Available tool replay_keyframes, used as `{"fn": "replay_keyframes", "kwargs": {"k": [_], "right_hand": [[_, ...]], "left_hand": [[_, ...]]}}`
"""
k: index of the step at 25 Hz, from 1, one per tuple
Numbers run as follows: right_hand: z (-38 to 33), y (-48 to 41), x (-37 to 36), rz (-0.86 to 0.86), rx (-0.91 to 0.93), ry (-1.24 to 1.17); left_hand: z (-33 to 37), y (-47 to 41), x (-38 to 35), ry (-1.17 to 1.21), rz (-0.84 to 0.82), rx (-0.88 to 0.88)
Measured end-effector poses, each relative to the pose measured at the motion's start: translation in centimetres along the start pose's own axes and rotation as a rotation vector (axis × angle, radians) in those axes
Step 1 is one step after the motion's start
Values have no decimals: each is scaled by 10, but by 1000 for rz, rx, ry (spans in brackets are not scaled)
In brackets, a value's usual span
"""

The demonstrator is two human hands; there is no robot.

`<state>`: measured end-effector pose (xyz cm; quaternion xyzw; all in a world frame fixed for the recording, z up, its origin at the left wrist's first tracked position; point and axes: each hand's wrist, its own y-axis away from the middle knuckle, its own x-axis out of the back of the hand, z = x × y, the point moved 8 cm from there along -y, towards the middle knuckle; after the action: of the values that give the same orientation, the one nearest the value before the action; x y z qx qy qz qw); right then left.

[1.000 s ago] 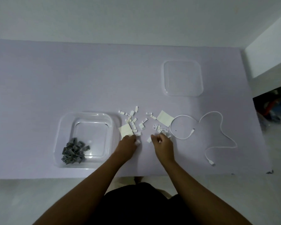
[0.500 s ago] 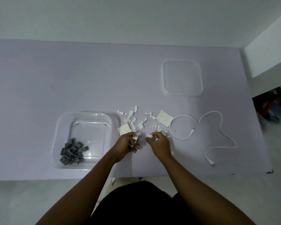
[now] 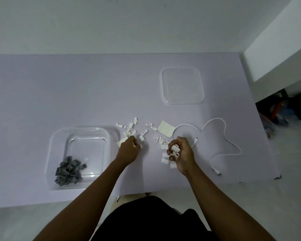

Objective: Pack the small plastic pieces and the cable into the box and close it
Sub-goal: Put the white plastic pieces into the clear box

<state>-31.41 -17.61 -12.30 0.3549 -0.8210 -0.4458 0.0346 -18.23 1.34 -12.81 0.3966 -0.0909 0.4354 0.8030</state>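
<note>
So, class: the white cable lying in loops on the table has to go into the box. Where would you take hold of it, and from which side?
Probably the free plug end of the white cable, nearest the table edge. Come from above with a pinch: it lies flat, clear of the white plastic pieces and both hands, so the loops can trail behind.

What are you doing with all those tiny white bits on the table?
A person is gathering small white plastic pieces off the table to pack them. The right hand is closed around a bunch of white pieces, and the left hand is picking at the scattered ones. The clear box on the left holds only grey pieces so far. The white cable lies loose on the right, and the clear lid sits farther back, off the box.
</note>
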Motion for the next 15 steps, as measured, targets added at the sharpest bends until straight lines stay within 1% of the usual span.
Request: {"fn": "replay_keyframes", "kwargs": {"k": [1,3,4,5,6,8,11,13,15], "right_hand": [[-4,-4,11,104,46,127],[-17,-12,23,233,214,516],[-20,-16,22,248,304,735],[-19,-19,19,236,352,913],[-15,-21,14,212,368,1033],[-9,-24,7,203,372,1183],[-6,-26,-4,218,397,1319],[-2,-29,-9,206,412,1395],[-2,-29,-11,202,449,1421]], "left_hand": [[6,-1,0,-177,24,-96],[10,-3,-10,-470,-16,-202],[9,-5,-15,-580,-49,-221],[8,-7,-20,-662,-74,-233],[7,-8,-23,-716,-86,-236],[7,-10,-27,-764,-94,-231],[12,-12,-34,-775,-92,-254],[14,-13,-37,-712,-100,-261],[11,-12,-36,-565,-122,-235]]}}
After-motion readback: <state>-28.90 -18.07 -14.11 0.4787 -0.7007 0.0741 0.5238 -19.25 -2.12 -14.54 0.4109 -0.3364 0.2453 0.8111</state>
